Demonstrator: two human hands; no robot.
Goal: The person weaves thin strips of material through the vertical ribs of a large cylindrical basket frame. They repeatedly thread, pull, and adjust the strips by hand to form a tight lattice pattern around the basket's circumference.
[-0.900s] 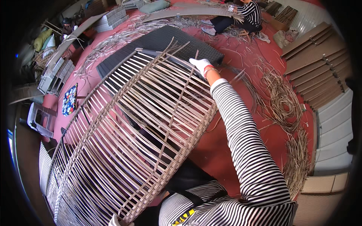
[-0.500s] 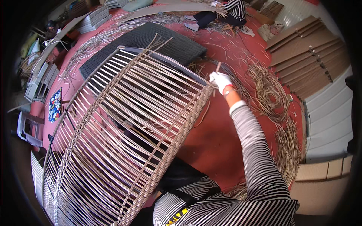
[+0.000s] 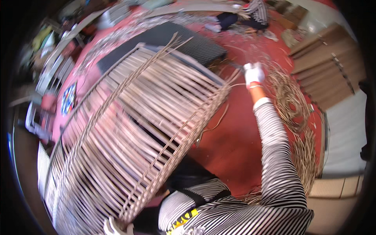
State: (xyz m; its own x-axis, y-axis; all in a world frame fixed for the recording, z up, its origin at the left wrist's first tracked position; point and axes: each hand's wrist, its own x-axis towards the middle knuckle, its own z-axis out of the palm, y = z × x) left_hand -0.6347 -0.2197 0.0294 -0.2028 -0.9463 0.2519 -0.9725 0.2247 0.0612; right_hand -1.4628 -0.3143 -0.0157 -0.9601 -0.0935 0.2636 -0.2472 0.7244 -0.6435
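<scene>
A large half-woven wicker furniture frame leans across the left and middle, with pale strands strung across it and a braided border along its right edge. My right hand, in a white glove, is closed just beyond the frame's upper right corner. A thin wicker strand runs from that corner to the hand. At the bottom, my left hand, also gloved, has its fingers and thumb about the border's lower end; the picture cuts off the rest of it.
A dark woven panel lies behind the frame on the red floor. Coiled strands lie to the right, near stacked brown woven panels. Another person sits at the far side. A grey plastic stool stands left.
My right hand has moved away from the frame's corner, outward to the right. My left hand has come into view at the lower edge. The whole view has shifted and blurred.
</scene>
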